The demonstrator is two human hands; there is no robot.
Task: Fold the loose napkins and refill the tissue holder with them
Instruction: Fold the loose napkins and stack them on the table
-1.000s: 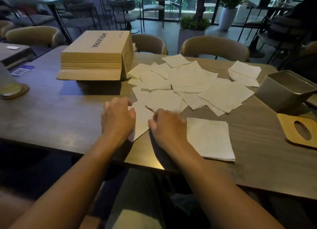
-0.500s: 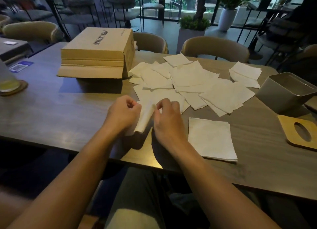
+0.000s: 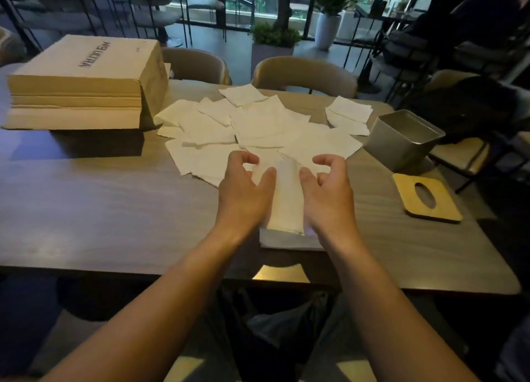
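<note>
Bare table [image 3: 94,209] left of centre: free passage. Cardboard box [image 3: 86,80] blocks far left; loose napkins [image 3: 258,129] cover the middle. Near centre taken: left hand [image 3: 243,194] pinching folded napkin [image 3: 288,198], right hand [image 3: 327,199] alongside. Tissue holder [image 3: 401,143], top open, and wooden lid [image 3: 443,209] crowd the right.
</note>
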